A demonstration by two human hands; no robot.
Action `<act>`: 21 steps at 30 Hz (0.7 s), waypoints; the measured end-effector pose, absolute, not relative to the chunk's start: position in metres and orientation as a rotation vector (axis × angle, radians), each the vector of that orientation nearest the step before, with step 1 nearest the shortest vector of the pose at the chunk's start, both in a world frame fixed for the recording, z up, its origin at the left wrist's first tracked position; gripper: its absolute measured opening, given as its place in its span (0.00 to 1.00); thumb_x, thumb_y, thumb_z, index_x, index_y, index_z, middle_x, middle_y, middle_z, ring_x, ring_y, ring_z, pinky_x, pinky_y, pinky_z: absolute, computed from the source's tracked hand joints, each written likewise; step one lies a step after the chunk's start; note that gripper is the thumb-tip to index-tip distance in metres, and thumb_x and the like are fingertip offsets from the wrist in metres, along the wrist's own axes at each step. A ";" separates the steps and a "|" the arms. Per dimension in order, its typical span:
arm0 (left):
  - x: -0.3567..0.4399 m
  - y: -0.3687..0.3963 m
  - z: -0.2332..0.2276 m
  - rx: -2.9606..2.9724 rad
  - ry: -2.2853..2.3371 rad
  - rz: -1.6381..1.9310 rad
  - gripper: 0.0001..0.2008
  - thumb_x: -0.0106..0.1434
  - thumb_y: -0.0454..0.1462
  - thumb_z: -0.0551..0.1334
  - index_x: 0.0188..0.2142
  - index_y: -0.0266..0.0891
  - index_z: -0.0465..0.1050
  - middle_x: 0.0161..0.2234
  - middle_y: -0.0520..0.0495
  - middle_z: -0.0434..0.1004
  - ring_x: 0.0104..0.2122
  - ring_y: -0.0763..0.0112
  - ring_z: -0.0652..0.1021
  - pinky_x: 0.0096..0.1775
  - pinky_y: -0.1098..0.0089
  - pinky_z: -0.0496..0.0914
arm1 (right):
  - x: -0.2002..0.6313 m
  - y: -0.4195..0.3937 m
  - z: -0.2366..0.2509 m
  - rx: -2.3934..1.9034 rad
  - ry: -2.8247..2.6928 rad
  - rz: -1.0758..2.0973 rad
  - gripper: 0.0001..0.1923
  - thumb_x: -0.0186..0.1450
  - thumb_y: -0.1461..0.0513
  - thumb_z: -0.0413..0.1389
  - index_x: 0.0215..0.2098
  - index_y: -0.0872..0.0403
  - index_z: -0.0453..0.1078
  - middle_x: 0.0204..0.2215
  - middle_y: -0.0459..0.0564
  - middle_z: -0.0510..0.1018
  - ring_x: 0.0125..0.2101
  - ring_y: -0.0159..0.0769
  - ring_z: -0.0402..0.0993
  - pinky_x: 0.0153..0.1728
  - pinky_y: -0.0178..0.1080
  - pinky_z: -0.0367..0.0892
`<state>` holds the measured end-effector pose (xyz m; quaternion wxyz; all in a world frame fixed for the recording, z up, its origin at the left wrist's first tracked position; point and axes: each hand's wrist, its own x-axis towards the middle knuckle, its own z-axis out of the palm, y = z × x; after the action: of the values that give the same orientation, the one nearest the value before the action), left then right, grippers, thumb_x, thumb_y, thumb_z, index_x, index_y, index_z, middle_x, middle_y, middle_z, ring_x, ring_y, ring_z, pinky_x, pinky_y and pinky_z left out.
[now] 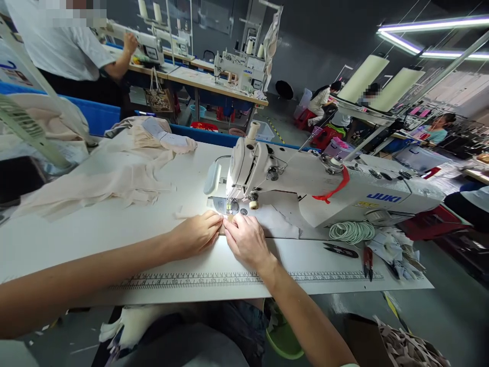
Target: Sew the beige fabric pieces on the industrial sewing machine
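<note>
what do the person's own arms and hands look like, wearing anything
Both forearms are bare all the way into the frame: no sleeves, gloves, watch or bracelet show. The left hand and right hand carry no rings or thimbles that can be made out. Nails look short and unpainted, though they are small in this view. No markings or tape show on either arm.

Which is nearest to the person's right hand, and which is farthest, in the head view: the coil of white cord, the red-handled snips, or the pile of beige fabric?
From the right hand:
1. Coil of white cord, to its right.
2. Red-handled snips, farther right, near the table edge.
3. Pile of beige fabric, far left.
</note>
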<state>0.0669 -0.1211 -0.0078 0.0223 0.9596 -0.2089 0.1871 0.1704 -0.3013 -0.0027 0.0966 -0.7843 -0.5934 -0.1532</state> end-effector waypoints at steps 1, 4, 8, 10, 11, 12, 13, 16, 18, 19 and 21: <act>0.068 -0.121 -0.008 2.968 -0.634 0.582 0.15 0.71 0.32 0.50 0.41 0.31 0.76 0.43 0.35 0.78 0.44 0.57 0.77 0.45 0.59 0.76 | 0.173 -0.302 -0.003 -2.322 -1.724 -0.457 0.14 0.74 0.63 0.49 0.50 0.55 0.75 0.34 0.51 0.75 0.34 0.39 0.66 0.37 0.42 0.60; 0.073 -0.122 -0.011 2.955 -0.564 0.565 0.13 0.71 0.32 0.51 0.43 0.32 0.75 0.44 0.36 0.77 0.45 0.57 0.76 0.47 0.60 0.75 | 0.185 -0.305 -0.005 -2.322 -1.567 -0.502 0.15 0.74 0.64 0.48 0.52 0.55 0.75 0.35 0.51 0.76 0.35 0.39 0.68 0.39 0.42 0.61; 0.084 -0.122 -0.018 2.944 -0.458 0.539 0.12 0.72 0.33 0.51 0.45 0.33 0.72 0.44 0.37 0.75 0.45 0.58 0.75 0.47 0.62 0.74 | 0.202 -0.310 -0.009 -2.327 -1.469 -0.553 0.14 0.73 0.66 0.50 0.47 0.55 0.78 0.36 0.53 0.78 0.36 0.41 0.71 0.40 0.42 0.60; 0.089 -0.122 -0.021 2.938 -0.424 0.547 0.11 0.71 0.32 0.51 0.44 0.33 0.71 0.43 0.38 0.74 0.44 0.58 0.74 0.46 0.63 0.74 | 0.207 -0.311 -0.011 -2.326 -1.479 -0.549 0.13 0.73 0.66 0.50 0.45 0.55 0.78 0.36 0.52 0.78 0.36 0.40 0.71 0.40 0.42 0.60; 0.091 -0.122 -0.023 2.937 -0.419 0.551 0.10 0.71 0.32 0.51 0.43 0.33 0.71 0.43 0.38 0.74 0.44 0.58 0.74 0.45 0.64 0.74 | 0.208 -0.312 -0.011 -2.327 -1.486 -0.548 0.13 0.73 0.66 0.50 0.44 0.55 0.78 0.36 0.52 0.78 0.36 0.40 0.71 0.40 0.42 0.60; 0.094 -0.121 -0.024 2.939 -0.423 0.558 0.10 0.71 0.32 0.52 0.42 0.33 0.71 0.42 0.38 0.74 0.44 0.59 0.74 0.44 0.64 0.74 | 0.209 -0.312 -0.012 -2.330 -1.491 -0.547 0.13 0.72 0.66 0.50 0.43 0.54 0.78 0.36 0.51 0.78 0.35 0.39 0.71 0.40 0.41 0.60; 0.096 -0.121 -0.026 2.944 -0.432 0.568 0.10 0.71 0.32 0.51 0.40 0.34 0.72 0.42 0.38 0.74 0.43 0.59 0.74 0.43 0.64 0.73 | 0.209 -0.312 -0.012 -2.335 -1.493 -0.548 0.13 0.72 0.66 0.50 0.43 0.54 0.78 0.35 0.51 0.78 0.35 0.39 0.71 0.40 0.41 0.60; 0.099 -0.121 -0.029 2.969 -0.454 0.602 0.13 0.71 0.32 0.49 0.39 0.33 0.73 0.41 0.37 0.74 0.42 0.58 0.73 0.40 0.64 0.73 | 0.209 -0.312 -0.013 -2.356 -1.490 -0.549 0.12 0.72 0.66 0.50 0.42 0.53 0.77 0.35 0.50 0.79 0.35 0.38 0.71 0.40 0.41 0.60; 0.099 -0.121 -0.030 2.981 -0.455 0.617 0.15 0.71 0.32 0.48 0.39 0.33 0.74 0.41 0.37 0.74 0.42 0.58 0.73 0.38 0.63 0.73 | 0.208 -0.312 -0.013 -2.364 -1.485 -0.538 0.13 0.72 0.65 0.50 0.42 0.52 0.77 0.36 0.50 0.79 0.36 0.39 0.72 0.40 0.40 0.61; 0.099 -0.121 -0.030 2.982 -0.451 0.618 0.15 0.71 0.33 0.48 0.39 0.33 0.74 0.41 0.37 0.74 0.42 0.58 0.73 0.38 0.63 0.73 | 0.208 -0.312 -0.013 -2.364 -1.480 -0.530 0.13 0.72 0.65 0.50 0.41 0.52 0.77 0.36 0.51 0.79 0.36 0.39 0.72 0.41 0.41 0.61; 0.098 -0.121 -0.030 2.949 -0.434 0.616 0.15 0.71 0.33 0.49 0.39 0.33 0.74 0.40 0.38 0.74 0.42 0.58 0.73 0.39 0.63 0.73 | 0.206 -0.312 -0.014 -2.359 -1.452 -0.503 0.13 0.72 0.65 0.49 0.42 0.52 0.77 0.36 0.51 0.80 0.36 0.39 0.74 0.41 0.41 0.62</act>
<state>0.0982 -0.1215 -0.0297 0.0487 0.9677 -0.1424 0.2022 0.2062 -0.3122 -0.0137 0.1625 -0.8266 -0.5090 -0.1765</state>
